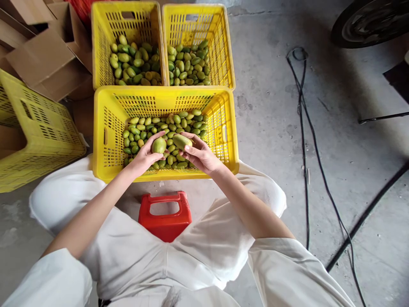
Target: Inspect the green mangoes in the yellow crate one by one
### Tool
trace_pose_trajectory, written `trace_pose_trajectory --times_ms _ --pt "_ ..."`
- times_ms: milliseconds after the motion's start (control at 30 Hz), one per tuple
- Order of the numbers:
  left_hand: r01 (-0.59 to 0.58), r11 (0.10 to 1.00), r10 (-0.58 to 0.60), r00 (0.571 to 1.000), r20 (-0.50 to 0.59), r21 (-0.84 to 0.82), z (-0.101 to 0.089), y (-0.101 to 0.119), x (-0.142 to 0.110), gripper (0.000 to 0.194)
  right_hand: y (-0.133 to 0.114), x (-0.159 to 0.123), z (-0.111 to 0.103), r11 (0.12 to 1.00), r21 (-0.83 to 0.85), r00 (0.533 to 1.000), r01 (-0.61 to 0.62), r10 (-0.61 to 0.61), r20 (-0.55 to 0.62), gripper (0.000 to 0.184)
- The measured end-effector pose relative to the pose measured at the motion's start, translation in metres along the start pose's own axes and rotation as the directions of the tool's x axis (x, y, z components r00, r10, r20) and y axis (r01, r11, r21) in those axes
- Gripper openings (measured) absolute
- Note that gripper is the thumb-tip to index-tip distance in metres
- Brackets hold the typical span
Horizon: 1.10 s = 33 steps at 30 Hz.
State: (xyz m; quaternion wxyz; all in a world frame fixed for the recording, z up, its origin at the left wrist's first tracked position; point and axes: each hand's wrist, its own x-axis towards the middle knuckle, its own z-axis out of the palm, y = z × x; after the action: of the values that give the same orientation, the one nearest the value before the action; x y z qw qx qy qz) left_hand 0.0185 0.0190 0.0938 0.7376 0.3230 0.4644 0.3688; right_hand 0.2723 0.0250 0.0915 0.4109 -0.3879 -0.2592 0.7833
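Observation:
My left hand [147, 154] is curled round a green, rounded fruit [159, 145], its end turned toward me. In my right hand [204, 157] is a longer, pale green oval fruit [182, 141], gripped between thumb and fingers. Both fruits are held close together but apart, above the front yellow crate [166, 175]. Under the hands lie many smaller-looking green and yellowish oval fruits [140, 128] in that crate. The exact kind of fruit I cannot make out.
Behind stand two more yellow crates of such fruit, a left one [110, 47] and a right one [225, 51]. A tilted yellow crate [47, 128] and cardboard boxes [41, 55] are at left. A red stool [164, 221] sits between my legs. Black cables [302, 106] cross the floor near a wheel [367, 25].

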Motion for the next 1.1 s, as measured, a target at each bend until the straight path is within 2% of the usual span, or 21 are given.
trace_pose_trajectory --times_ms 133,300,467,633,833,967,1100 --pt "0.022 0.999 -0.021 1.0 0.016 -0.024 -0.005 -0.002 0.004 0.075 -0.002 -0.001 0.0 1.0 0.001 0.999 -0.018 0.018 0.026 0.066" --pt "0.042 0.998 -0.041 0.999 0.031 -0.051 -0.005 -0.003 0.006 0.069 -0.001 -0.002 0.001 1.0 -0.021 1.0 -0.005 0.004 -0.03 0.058" --pt "-0.004 0.999 0.001 0.998 -0.062 -0.034 -0.001 -0.003 0.004 0.07 0.003 0.002 0.0 0.999 0.005 0.993 0.038 -0.037 -0.115 0.065" --pt "-0.068 0.996 0.059 0.989 -0.133 -0.06 0.0 0.001 0.007 0.063 0.006 0.007 -0.002 0.993 0.055 0.972 0.103 -0.089 -0.219 0.061" --pt "-0.11 0.991 0.096 0.979 -0.178 -0.071 -0.001 0.003 0.009 0.046 0.002 0.009 0.0 0.995 0.069 0.953 0.075 -0.051 -0.298 0.053" --pt "-0.074 0.989 0.043 0.974 -0.223 -0.131 0.002 0.002 0.008 0.04 0.0 0.008 0.0 0.991 0.129 0.955 0.033 0.006 -0.295 0.049" --pt "-0.002 0.988 -0.03 0.979 -0.201 -0.155 0.003 0.005 0.006 0.044 0.001 0.008 -0.005 0.98 0.2 0.961 0.004 0.052 -0.272 0.044"
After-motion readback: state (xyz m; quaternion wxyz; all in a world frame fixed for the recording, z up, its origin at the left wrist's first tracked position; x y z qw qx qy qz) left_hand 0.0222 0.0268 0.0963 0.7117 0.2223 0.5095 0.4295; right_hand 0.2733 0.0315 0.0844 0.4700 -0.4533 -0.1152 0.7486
